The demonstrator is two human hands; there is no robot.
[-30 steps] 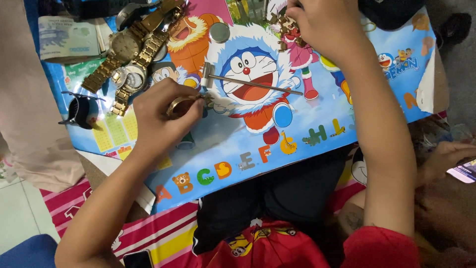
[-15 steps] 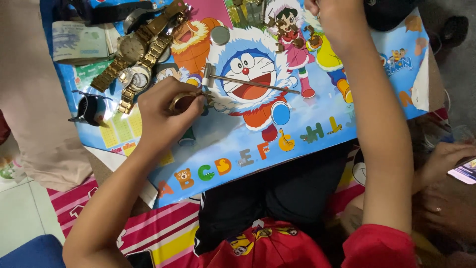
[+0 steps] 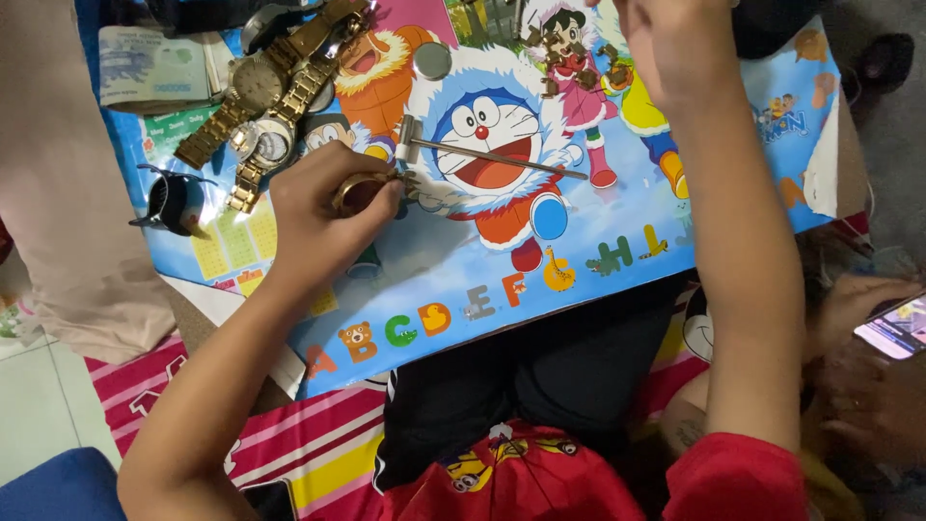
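Watch case [image 3: 359,189], gold-coloured and round, sits pinched in the left hand [image 3: 323,207], fingers curled tight around it so only part of the rim shows. That hand rests on the cartoon play board [image 3: 463,280], toward its left half. Just right of the hand lies a small metal hammer [image 3: 487,154], head nearest the hand, thin handle running off to the right across the blue cat picture. A round silver disc [image 3: 432,60] sits farther up the board.

Right hand [image 3: 675,48] is up at the far edge of the board, fingers bent down; can't tell if it's got hold of anything.

Upper left there's a heap of gold wristwatches [image 3: 260,106], a black eye loupe [image 3: 176,201] beside them, and a stack of banknotes [image 3: 154,69] in the corner.
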